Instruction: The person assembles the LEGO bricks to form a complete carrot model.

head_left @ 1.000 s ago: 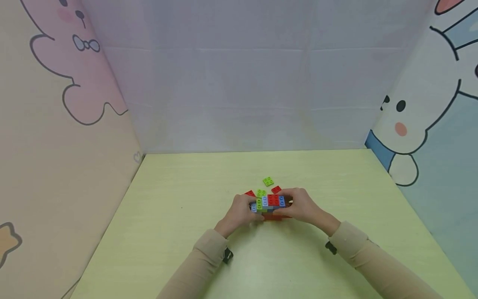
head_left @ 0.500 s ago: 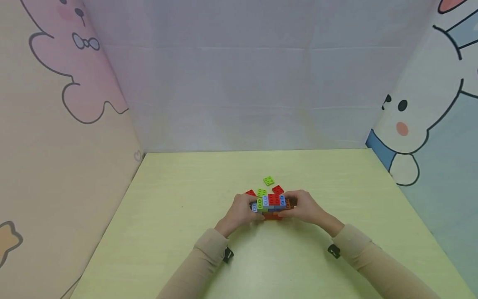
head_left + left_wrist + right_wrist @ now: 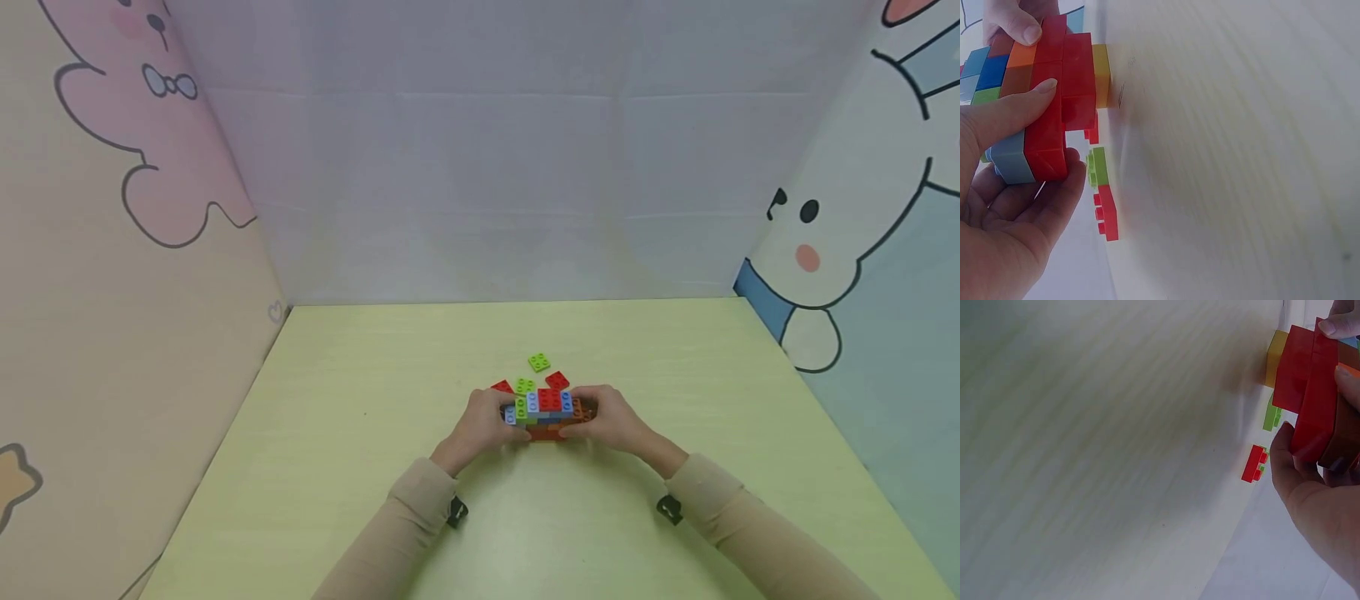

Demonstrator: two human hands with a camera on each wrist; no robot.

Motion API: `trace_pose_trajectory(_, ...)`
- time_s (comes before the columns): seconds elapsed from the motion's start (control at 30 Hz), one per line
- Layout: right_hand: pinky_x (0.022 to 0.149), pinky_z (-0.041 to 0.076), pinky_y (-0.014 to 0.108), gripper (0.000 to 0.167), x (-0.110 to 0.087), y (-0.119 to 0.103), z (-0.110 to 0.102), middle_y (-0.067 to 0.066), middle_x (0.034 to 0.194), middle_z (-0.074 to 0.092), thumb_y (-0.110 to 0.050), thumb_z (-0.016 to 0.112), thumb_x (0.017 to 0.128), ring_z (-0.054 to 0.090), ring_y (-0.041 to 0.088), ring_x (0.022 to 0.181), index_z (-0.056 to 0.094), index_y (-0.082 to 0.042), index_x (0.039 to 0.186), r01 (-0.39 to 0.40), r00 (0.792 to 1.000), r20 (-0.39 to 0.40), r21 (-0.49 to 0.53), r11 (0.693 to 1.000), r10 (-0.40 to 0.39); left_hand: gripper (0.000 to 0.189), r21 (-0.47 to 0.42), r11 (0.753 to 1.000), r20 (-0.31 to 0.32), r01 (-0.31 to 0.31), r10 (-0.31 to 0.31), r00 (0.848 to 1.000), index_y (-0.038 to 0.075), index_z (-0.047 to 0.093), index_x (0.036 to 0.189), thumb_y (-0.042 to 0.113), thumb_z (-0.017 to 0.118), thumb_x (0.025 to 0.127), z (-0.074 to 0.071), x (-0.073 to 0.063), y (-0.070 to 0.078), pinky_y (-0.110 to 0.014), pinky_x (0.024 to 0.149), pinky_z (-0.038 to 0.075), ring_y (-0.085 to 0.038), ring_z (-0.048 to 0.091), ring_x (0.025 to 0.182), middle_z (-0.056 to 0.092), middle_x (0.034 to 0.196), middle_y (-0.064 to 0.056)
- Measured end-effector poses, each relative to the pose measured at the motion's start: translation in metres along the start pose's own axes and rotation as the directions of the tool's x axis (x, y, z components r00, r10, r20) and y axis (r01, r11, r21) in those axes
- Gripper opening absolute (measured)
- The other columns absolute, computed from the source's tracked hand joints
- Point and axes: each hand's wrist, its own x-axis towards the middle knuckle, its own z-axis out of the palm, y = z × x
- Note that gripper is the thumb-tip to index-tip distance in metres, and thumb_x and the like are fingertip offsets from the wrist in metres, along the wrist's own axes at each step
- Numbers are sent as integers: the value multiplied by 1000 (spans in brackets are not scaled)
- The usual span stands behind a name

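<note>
A stack of toy building bricks (image 3: 550, 402) stands on the table between both hands, with red, blue, light blue and green bricks on top. My left hand (image 3: 482, 422) grips its left end, thumb on the near side and fingers round the far side. At the other end, my right hand (image 3: 613, 418) holds the stack the same way, beside brown bricks. From the left wrist, wide red bricks (image 3: 1047, 122) show low in the stack, over a narrower yellow brick (image 3: 1101, 75) at the base. The palms hide parts of both ends.
Just behind the stack lie loose bricks: a green brick (image 3: 539, 362) farthest back, another green brick (image 3: 525, 386), a red brick (image 3: 557, 380) at right and a red brick (image 3: 502, 387) at left. The pale table (image 3: 360, 467) meets a cloth-covered wall (image 3: 480, 167) at the back.
The right hand has slid slightly to the right along the stack, uncovering more of the brown bricks at that end. The left hand and the stack look almost still.
</note>
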Motion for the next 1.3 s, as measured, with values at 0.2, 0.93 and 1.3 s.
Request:
trace_pose_trajectory(0.2,83,47,39,41,1,3,1,1,103,66,-17,85,72,58,20,92,68,-7,108,9,1000,-4,1,1000,-9,40,19,1000,13,-8,8,1000,11,72,100,25,89,66,-2,2,-3,-25,68,46,-10,53,81,61,86,9)
trace_pose_trajectory(0.93,80,50,36,40,0,0,1,3,103,65,-17,85,72,59,21,91,68,-7,106,-19,1000,-2,42,999,19,48,92,996,-67,21,-15,998,-2,68,111,20,85,72,-32,13,-35,-37,82,49,-25,61,96,67,106,-12)
trace_pose_trajectory(1.3,79,50,35,39,-1,-2,2,3,103,65,-17,85,72,58,21,91,68,-6,106,-28,1000,5,54,998,28,52,146,988,-36,56,-51,998,-1,66,117,23,82,75,-21,42,-40,-37,89,45,-24,57,106,65,113,-12)
